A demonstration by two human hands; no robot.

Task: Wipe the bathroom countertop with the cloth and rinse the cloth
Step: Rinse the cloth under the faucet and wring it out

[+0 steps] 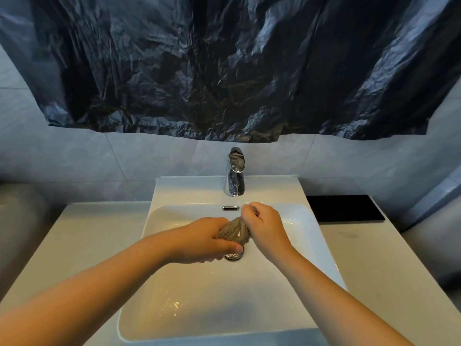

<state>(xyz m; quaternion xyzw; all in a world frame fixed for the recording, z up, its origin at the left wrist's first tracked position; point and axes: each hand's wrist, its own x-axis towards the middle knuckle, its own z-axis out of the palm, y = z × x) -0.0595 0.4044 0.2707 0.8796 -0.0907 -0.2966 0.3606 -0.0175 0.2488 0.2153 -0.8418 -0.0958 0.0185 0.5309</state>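
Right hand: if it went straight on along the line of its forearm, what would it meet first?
Probably the faucet at its base; the right hand, gripping the cloth, points toward it. Depth is unclear, so the back wall of the sink could come first.

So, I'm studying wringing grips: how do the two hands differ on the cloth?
The left hand wraps the bulky lower end of the cloth; the right hand grips its narrow top. The left is over the drain, the right nearer the faucet. Both hold it above the sink.
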